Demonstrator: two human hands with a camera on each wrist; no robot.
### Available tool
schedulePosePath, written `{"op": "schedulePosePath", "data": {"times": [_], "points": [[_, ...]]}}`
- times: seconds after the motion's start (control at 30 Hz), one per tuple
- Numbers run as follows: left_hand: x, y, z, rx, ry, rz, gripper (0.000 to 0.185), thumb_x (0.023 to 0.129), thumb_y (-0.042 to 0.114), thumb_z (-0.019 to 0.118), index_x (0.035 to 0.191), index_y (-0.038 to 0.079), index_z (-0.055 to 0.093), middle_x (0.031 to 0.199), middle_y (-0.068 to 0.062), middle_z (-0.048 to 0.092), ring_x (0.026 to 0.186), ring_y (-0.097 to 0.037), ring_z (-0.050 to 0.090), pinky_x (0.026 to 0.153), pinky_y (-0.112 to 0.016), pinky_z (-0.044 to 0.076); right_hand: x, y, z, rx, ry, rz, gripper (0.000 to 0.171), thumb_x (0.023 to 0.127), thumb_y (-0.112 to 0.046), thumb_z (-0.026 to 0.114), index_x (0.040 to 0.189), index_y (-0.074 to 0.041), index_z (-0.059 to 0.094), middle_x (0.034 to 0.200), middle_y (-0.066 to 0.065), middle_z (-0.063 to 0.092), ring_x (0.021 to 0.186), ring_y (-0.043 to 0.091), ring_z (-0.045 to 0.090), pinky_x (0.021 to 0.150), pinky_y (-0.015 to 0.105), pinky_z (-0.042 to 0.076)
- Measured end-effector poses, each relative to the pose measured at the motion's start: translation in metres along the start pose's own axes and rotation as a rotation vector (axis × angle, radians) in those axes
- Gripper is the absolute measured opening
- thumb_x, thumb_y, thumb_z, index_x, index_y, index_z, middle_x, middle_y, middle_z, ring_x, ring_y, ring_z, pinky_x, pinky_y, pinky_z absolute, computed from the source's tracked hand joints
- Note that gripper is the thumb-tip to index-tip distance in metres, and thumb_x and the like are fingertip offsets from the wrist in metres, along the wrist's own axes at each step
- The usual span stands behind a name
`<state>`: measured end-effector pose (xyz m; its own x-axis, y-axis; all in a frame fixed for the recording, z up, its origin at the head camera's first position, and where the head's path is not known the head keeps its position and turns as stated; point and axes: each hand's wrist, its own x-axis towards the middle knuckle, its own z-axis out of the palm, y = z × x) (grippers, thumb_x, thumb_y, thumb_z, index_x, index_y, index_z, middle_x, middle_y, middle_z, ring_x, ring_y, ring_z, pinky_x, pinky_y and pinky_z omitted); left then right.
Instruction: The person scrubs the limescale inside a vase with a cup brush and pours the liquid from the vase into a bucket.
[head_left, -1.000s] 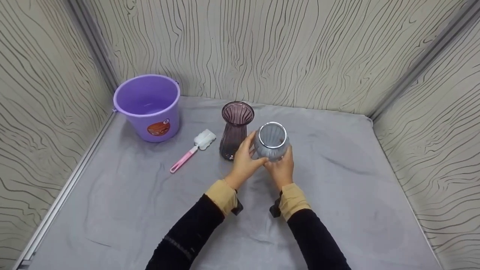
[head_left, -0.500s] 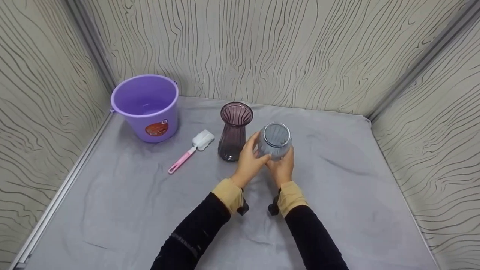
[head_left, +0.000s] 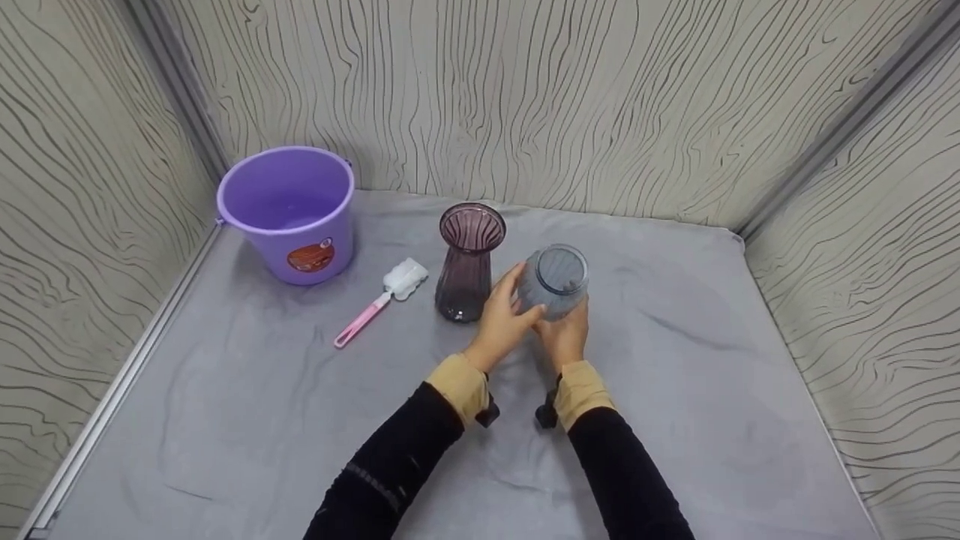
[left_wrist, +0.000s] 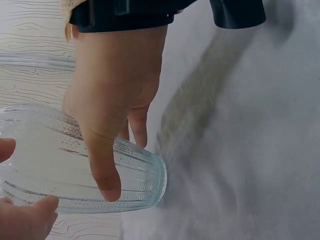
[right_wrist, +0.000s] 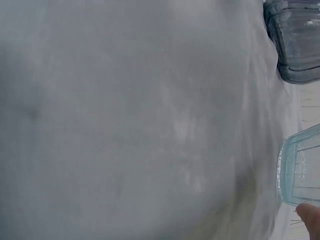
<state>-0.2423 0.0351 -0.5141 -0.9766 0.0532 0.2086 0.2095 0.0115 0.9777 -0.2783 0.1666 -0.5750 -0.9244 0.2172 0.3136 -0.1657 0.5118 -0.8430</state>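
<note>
A blue-grey ribbed glass vase [head_left: 551, 296] is held between both hands, its round mouth up and leaning a little to the right in the head view. My left hand [head_left: 504, 322] grips its left side, thumb across the front. On the lower right, my right hand [head_left: 566, 334] holds the vase; its far fingers are hidden. The left wrist view shows the left hand [left_wrist: 117, 90] around the clear ribbed glass near the base. Whether that base touches the cloth I cannot tell. A purple flared glass vase [head_left: 465, 277] stands upright just left of the left hand.
A pink-handled brush [head_left: 375, 307] with a white sponge head lies left of the purple vase. Farther left, a purple bucket [head_left: 341, 232] stands near the back corner. Grey cloth [head_left: 690, 390] covers the table; patterned panels [head_left: 600, 97] enclose the back and sides.
Both hands keep hold of the blue-grey vase. It has shifted slightly right and its mouth has turned toward the right. The left hand has moved right with it.
</note>
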Motion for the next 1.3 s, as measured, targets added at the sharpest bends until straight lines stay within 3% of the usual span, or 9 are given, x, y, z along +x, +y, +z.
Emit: {"op": "schedulePosePath", "data": {"times": [0.2,0.5,0.67,1.03,1.3], "points": [[0.002,-0.001,0.002,0.017,-0.015,-0.016,0.076,0.092,0.001,0.07,0.158,0.006,0.032,0.162,-0.018,0.029,0.149,-0.032,0.031,0.115,-0.043,0.035,0.004,0.003,-0.003,-0.041,-0.01,-0.025,0.095,0.071,-0.007,0.087,0.147,0.01,0.032,0.143,0.031,0.047,0.135,0.044,0.045,0.113,0.053,0.036],[0.005,-0.004,0.008,0.046,-0.001,-0.018,0.081,0.091,0.002,0.069,0.16,0.005,0.026,0.161,-0.021,0.027,0.149,-0.033,0.027,0.115,-0.041,0.035,0.01,0.003,-0.007,-0.031,-0.072,0.03,0.088,0.076,-0.007,0.085,0.147,0.008,0.034,0.145,0.031,0.048,0.138,0.045,0.043,0.113,0.055,0.036],[0.009,-0.003,0.01,0.061,0.001,-0.015,0.082,0.09,0.002,0.068,0.16,0.005,0.025,0.163,-0.021,0.025,0.15,-0.032,0.026,0.115,-0.038,0.035,0.019,0.001,-0.009,-0.05,-0.112,0.09,0.085,0.077,-0.009,0.081,0.144,0.012,0.034,0.141,0.036,0.049,0.135,0.048,0.045,0.112,0.055,0.037],[0.017,-0.001,0.011,-0.003,0.02,-0.056,0.079,0.092,0.002,0.065,0.16,0.005,0.025,0.163,-0.023,0.02,0.151,-0.033,0.022,0.117,-0.041,0.032,0.029,-0.003,-0.009,-0.059,-0.189,0.165,0.088,0.08,-0.012,0.081,0.148,0.013,0.03,0.145,0.036,0.045,0.134,0.048,0.046,0.11,0.053,0.04],[0.02,-0.002,0.016,-0.072,0.082,-0.08,0.073,0.093,0.001,0.062,0.158,0.006,0.03,0.161,-0.021,0.026,0.15,-0.031,0.026,0.116,-0.038,0.034,0.028,-0.003,-0.008,-0.055,-0.164,0.136,0.085,0.078,-0.013,0.084,0.143,0.013,0.035,0.139,0.036,0.05,0.132,0.047,0.049,0.111,0.053,0.04]]}}
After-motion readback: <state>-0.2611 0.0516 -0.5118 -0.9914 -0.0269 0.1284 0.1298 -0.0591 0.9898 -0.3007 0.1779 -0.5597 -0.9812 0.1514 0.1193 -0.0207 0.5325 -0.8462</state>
